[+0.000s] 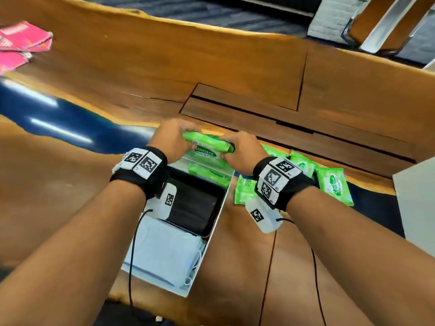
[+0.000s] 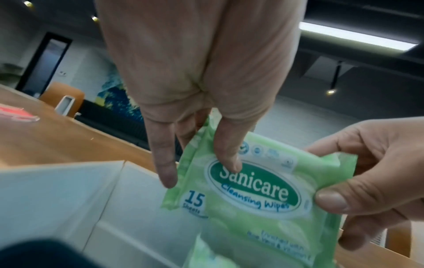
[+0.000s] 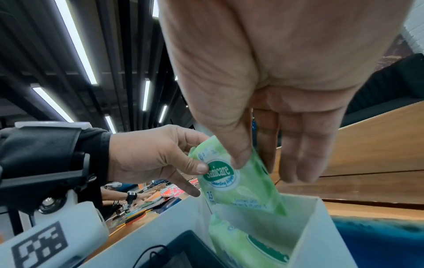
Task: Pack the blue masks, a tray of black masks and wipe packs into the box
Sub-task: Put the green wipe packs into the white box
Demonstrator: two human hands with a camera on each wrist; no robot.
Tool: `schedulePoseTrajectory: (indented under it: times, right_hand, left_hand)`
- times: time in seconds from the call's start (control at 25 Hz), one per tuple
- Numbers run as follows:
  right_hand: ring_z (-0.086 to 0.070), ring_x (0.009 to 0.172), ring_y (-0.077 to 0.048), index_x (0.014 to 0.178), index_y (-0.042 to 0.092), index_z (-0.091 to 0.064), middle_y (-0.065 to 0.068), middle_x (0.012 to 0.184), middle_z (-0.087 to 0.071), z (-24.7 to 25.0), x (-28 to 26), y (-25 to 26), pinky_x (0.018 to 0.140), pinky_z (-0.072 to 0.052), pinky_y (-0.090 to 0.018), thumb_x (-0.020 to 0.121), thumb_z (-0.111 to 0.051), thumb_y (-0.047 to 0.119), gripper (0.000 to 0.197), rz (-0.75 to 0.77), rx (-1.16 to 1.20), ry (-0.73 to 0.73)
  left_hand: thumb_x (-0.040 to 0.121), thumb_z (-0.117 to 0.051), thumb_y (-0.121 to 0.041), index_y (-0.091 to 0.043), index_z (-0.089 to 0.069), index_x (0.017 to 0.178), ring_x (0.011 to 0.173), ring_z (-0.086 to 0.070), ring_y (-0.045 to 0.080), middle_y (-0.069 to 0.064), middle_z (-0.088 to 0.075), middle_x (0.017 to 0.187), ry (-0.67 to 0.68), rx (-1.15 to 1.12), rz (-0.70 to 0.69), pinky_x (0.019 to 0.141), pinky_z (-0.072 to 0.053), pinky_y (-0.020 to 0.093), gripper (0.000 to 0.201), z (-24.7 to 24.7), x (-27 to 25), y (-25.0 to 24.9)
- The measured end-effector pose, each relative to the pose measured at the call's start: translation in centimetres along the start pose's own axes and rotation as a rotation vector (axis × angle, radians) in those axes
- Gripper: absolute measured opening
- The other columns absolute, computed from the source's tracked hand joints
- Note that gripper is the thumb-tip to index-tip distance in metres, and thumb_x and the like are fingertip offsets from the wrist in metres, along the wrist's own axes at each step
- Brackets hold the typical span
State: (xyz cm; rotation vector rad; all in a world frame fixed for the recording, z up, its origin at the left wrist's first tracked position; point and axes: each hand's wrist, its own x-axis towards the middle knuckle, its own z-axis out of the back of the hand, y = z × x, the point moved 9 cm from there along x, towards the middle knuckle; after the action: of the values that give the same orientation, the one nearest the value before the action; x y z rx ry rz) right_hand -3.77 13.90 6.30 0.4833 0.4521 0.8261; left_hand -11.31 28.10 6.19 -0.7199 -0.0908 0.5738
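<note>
Your right hand [image 3: 275,90] and left hand [image 3: 146,159] pinch a green wipe pack [image 3: 238,183] over the white box [image 3: 307,241], where another pack [image 3: 247,248] lies.

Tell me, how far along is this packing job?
Done: blue masks, the tray of black masks and one wipe pack sit in the box. In hand: both hands lower another pack. Left: several packs on the table.

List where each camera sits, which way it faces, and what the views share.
Head: worn on the head, looking forward and down at the box and table; both forearms, left hand and right hand show.
Left wrist: looks along the left hand's fingers; right hand at right.
Right wrist: looks along the right hand's fingers; left hand at left.
Shared: all show the wipe pack both hands hold over the box.
</note>
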Motion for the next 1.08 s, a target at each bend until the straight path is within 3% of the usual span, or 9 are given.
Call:
schedulePoseTrajectory:
  times: [0.08,0.16,0.2,0.32,0.44,0.76,0.92,1.0,1.08]
  right_hand:
    - [-0.061,0.088,-0.024,0.092,0.020,-0.068,0.001,0.089,-0.067,-0.5,0.1,-0.4,0.072,-0.046,-0.030,0.087,-0.067,0.022,0.005,0.004,-0.011,0.010]
    - [-0.060,0.088,-0.024,0.083,0.025,-0.062,0.004,0.087,-0.062,-1.1,0.3,-1.1,0.073,-0.045,-0.032,0.088,-0.067,0.024,0.007,-0.026,-0.022,0.041]
    - [-0.061,0.098,-0.024,0.093,0.026,-0.064,0.001,0.098,-0.065,-1.6,0.4,-1.7,0.079,-0.048,-0.034,0.088,-0.066,0.022,0.006,-0.053,-0.039,0.073]
    - [-0.053,0.125,-0.024,0.134,0.018,-0.053,-0.005,0.136,-0.055,-3.0,0.0,-4.0,0.101,-0.045,-0.036,0.087,-0.061,0.010,0.048,-0.174,-0.084,0.174]
    - [-0.050,0.129,-0.024,0.135,0.014,-0.052,-0.006,0.143,-0.049,-3.5,0.0,-4.7,0.105,-0.044,-0.039,0.087,-0.057,0.004,0.049,-0.200,-0.051,0.198]
    - [-0.054,0.123,-0.025,0.131,0.014,-0.055,-0.007,0.140,-0.051,-3.8,0.2,-5.3,0.098,-0.048,-0.037,0.085,-0.055,0.005,0.047,-0.224,-0.038,0.210]
    - [-0.056,0.118,-0.025,0.125,0.013,-0.059,-0.006,0.133,-0.056,-3.8,0.1,-5.2,0.093,-0.049,-0.036,0.084,-0.053,0.003,0.043,-0.215,-0.015,0.197]
    - [-0.058,0.107,-0.025,0.114,0.008,-0.064,-0.008,0.122,-0.062,-3.8,0.0,-5.0,0.082,-0.048,-0.033,0.084,-0.048,-0.002,0.036,-0.205,-0.003,0.193]
    - [-0.060,0.091,-0.026,0.101,0.002,-0.068,-0.014,0.107,-0.066,-3.7,-0.1,-5.2,0.073,-0.048,-0.034,0.083,-0.043,-0.004,0.031,-0.212,0.023,0.177]
  left_hand:
    - [0.079,-0.079,-0.008,-0.022,-0.073,0.106,0.103,-0.061,0.021,0.003,-0.067,0.117,-0.022,-0.050,0.028,0.094,-0.049,0.032,0.031,-0.5,-0.2,1.4]
    - [0.079,-0.079,-0.009,-0.021,-0.072,0.108,0.110,-0.059,0.020,0.002,-0.066,0.119,-0.012,-0.099,0.045,0.100,-0.044,0.028,0.032,-0.5,0.0,2.5]
    - [0.080,-0.079,-0.009,-0.021,-0.072,0.108,0.109,-0.059,0.018,0.001,-0.066,0.119,0.003,-0.113,0.056,0.100,-0.044,0.027,0.032,-0.5,0.1,3.0]
    - [0.080,-0.078,-0.007,-0.023,-0.073,0.100,0.089,-0.058,0.017,0.001,-0.067,0.104,0.048,-0.113,0.061,0.089,-0.047,0.028,0.026,-0.4,0.4,3.7]
    - [0.080,-0.077,-0.003,-0.022,-0.073,0.096,0.091,-0.061,0.021,0.002,-0.065,0.099,0.058,-0.091,0.047,0.083,-0.046,0.024,0.025,-0.3,0.5,3.4]
    - [0.076,-0.081,-0.009,-0.017,-0.075,0.106,0.105,-0.059,0.025,0.006,-0.062,0.112,0.100,0.042,0.051,0.093,-0.044,0.027,0.031,-4.0,-0.3,2.7]
    - [0.078,-0.080,-0.007,-0.020,-0.075,0.106,0.091,-0.064,0.025,0.006,-0.068,0.117,0.124,0.009,0.102,0.082,-0.047,0.023,0.031,-5.0,-0.5,2.9]
    - [0.079,-0.078,-0.004,-0.021,-0.075,0.102,0.086,-0.064,0.031,0.011,-0.069,0.114,0.151,-0.005,0.106,0.074,-0.045,0.021,0.029,-5.5,-0.5,2.9]
    - [0.078,-0.079,-0.004,-0.027,-0.073,0.095,0.086,-0.063,0.030,0.012,-0.069,0.114,0.157,-0.061,0.135,0.079,-0.047,0.023,0.030,-5.7,-0.5,3.6]
